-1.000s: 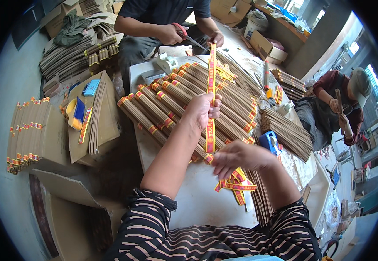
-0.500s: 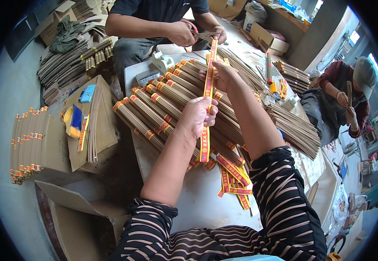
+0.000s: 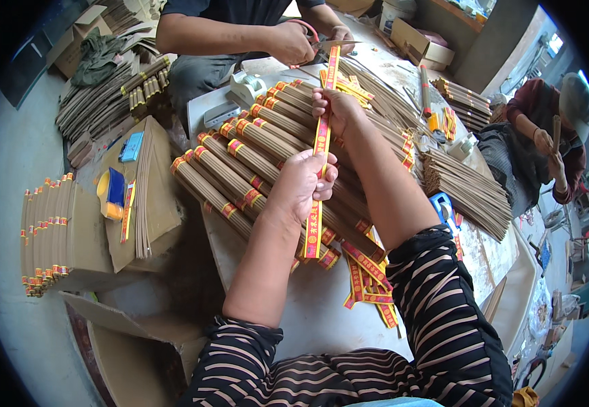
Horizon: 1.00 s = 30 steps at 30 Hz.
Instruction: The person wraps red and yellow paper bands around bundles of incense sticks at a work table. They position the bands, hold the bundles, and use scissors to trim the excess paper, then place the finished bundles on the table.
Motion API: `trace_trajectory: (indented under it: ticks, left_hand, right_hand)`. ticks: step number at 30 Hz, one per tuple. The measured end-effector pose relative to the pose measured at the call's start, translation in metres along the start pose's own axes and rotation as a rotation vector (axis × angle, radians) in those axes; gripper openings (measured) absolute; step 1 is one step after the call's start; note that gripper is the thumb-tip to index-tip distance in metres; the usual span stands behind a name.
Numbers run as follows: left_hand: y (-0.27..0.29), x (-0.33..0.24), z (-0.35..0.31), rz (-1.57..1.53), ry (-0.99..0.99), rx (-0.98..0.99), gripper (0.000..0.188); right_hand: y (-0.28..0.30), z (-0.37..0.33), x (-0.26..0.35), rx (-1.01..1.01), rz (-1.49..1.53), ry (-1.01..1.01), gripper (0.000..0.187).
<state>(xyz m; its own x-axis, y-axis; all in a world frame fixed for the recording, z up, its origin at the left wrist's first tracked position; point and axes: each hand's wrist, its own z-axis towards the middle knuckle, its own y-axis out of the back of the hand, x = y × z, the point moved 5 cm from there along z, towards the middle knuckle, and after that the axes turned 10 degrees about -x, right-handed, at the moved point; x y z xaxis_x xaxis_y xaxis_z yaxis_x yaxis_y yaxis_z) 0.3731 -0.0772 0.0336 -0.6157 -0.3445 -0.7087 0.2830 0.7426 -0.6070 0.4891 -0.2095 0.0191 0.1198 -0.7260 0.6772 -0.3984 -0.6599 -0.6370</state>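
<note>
A long red and yellow printed paper strip (image 3: 313, 227) stretches between my hands over the table. My left hand (image 3: 301, 182) is closed around its middle, and the strip's near end hangs below the fist. Farther up, my right hand (image 3: 340, 110) grips the same strip with curled fingers. The strip's far end reaches the scissors (image 3: 325, 45) with red handles, held by a co-worker's hand (image 3: 293, 45) across the table. Whether the blades touch the paper I cannot tell. Beneath my hands lie several bundles of brown sticks (image 3: 216, 178) banded in red and yellow.
Loose strips (image 3: 369, 278) lie on the table (image 3: 288, 305) near my right forearm. Beyond them are a blue tape dispenser (image 3: 442, 207) and loose brown sticks (image 3: 467, 190). A white tape dispenser (image 3: 247, 87) sits at the far left. An open carton (image 3: 128, 339) stands lower left. Another person (image 3: 542, 136) sits at right.
My right hand's fingers have curled around the strip, where they were looser before. The co-worker's scissors have shifted slightly right and up. My left hand keeps its hold.
</note>
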Motion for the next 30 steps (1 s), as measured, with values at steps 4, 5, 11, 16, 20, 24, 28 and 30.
trace_trajectory:
  ticks: [4, 5, 11, 16, 20, 24, 28, 30]
  left_hand:
    - [0.001, -0.001, -0.004, -0.025, 0.023, 0.037, 0.010]
    - [0.001, -0.001, -0.004, -0.021, 0.025, 0.040, 0.010]
    - [0.004, 0.000, -0.003, 0.007, 0.035, 0.029, 0.009]
    - [0.004, 0.001, -0.007, 0.031, 0.034, 0.006, 0.015]
    - [0.007, 0.004, -0.005, -0.019, 0.051, -0.021, 0.022]
    - [0.007, 0.002, -0.006, -0.012, 0.054, -0.034, 0.023]
    - [0.006, 0.003, -0.005, 0.019, 0.037, -0.020, 0.020]
    - [0.005, 0.003, -0.005, 0.038, 0.026, -0.018, 0.017]
  right_hand:
    - [-0.001, -0.001, 0.003, 0.025, 0.037, -0.003, 0.014]
    - [-0.002, -0.003, 0.003, 0.029, 0.044, -0.005, 0.014]
    - [-0.004, -0.009, 0.002, -0.013, 0.047, 0.022, 0.013]
    - [-0.004, -0.009, 0.003, -0.022, 0.050, 0.023, 0.013]
    - [-0.004, -0.009, 0.003, -0.031, 0.070, 0.026, 0.013]
    - [-0.005, -0.011, 0.001, -0.051, 0.038, 0.019, 0.014]
    - [-0.004, -0.009, 0.002, -0.034, 0.053, 0.008, 0.015]
    - [-0.005, -0.011, 0.001, -0.022, 0.049, 0.012, 0.015]
